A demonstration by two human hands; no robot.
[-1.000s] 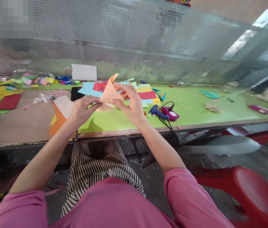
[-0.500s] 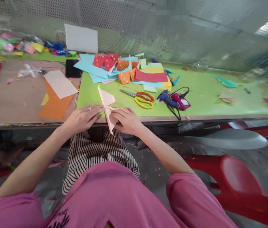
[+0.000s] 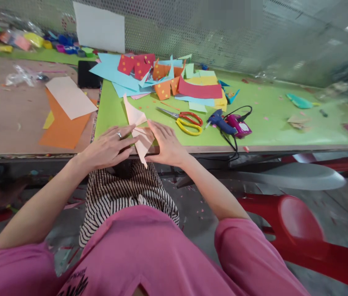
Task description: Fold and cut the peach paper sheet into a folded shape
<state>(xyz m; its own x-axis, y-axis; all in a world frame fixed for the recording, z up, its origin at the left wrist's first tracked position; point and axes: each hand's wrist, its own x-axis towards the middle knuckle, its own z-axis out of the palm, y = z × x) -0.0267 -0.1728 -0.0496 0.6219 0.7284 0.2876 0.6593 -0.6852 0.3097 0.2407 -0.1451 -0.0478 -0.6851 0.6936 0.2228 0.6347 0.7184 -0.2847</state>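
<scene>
A pale pink folded paper (image 3: 145,142) lies at the front edge of the green tabletop, its upper point tilted to the left and its lower tip over the edge. My left hand (image 3: 109,146), with a ring on it, rests its spread fingertips on the paper's left side and middle. At the paper's right side is my right hand (image 3: 168,144), thumb and fingers apart, touching its edge. Scissors (image 3: 189,122) with red and yellow handles lie to the right, and a blue glue gun (image 3: 221,122) lies beyond them.
Coloured paper pieces (image 3: 200,89) are heaped behind the scissors. Orange paper (image 3: 64,129) and a pale sheet (image 3: 70,96) lie on the left. A dark phone-like slab (image 3: 88,75) is behind them. A red chair (image 3: 300,218) stands at the lower right.
My right hand has opened, its thumb spreading away from the fingers. The paper's right flap now lies more spread out. My left fingers reach further over the paper. The view has shifted slightly.
</scene>
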